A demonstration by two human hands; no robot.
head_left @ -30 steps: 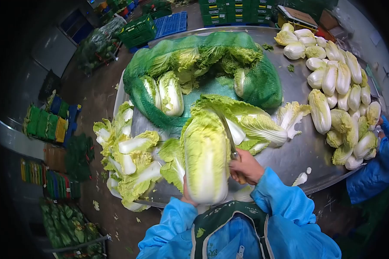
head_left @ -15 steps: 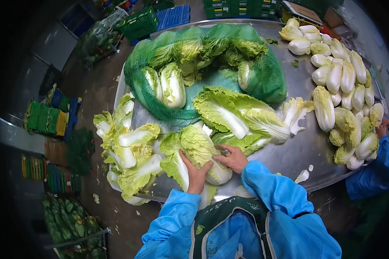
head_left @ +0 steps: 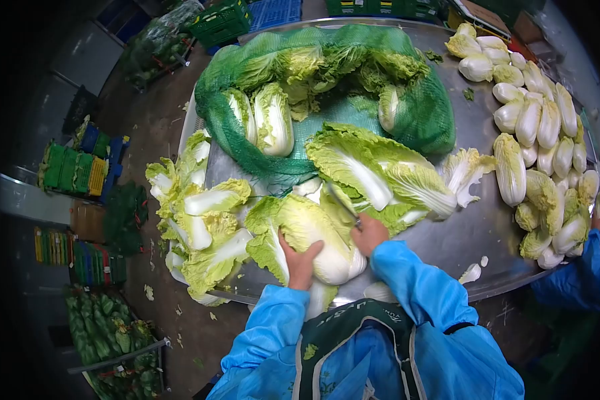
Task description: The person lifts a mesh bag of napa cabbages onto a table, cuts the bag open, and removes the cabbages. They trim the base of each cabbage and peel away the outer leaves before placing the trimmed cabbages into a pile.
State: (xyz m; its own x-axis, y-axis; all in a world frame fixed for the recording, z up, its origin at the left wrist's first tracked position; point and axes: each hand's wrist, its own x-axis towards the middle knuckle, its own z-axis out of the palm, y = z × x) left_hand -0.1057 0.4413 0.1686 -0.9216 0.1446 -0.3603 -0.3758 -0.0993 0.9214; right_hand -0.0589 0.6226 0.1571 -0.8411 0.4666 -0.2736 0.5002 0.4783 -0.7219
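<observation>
A napa cabbage (head_left: 317, 233) lies at the near edge of the metal table (head_left: 440, 257). My left hand (head_left: 300, 261) rests against its left side, thumb on top and the other fingers partly hidden by leaves. My right hand (head_left: 370, 235) is closed round the handle of a knife (head_left: 343, 203), whose blade points up and left over the right side of the cabbage. Beyond it, loose outer leaves (head_left: 353, 173) are spread out. Behind those, a green mesh bag (head_left: 420, 120) lies open with several cabbages (head_left: 273, 127) inside.
Torn leaves (head_left: 200, 233) are heaped at the table's left side. Several pale, trimmed cabbages (head_left: 530, 127) cover the right side. Another person's blue sleeve (head_left: 577, 273) is at the right edge. Green crates (head_left: 220, 23) stand beyond the table.
My right hand has moved off the cabbage's top to its right, and the knife blade now shows. The cabbage looks paler on top. The whole view has shifted slightly.
</observation>
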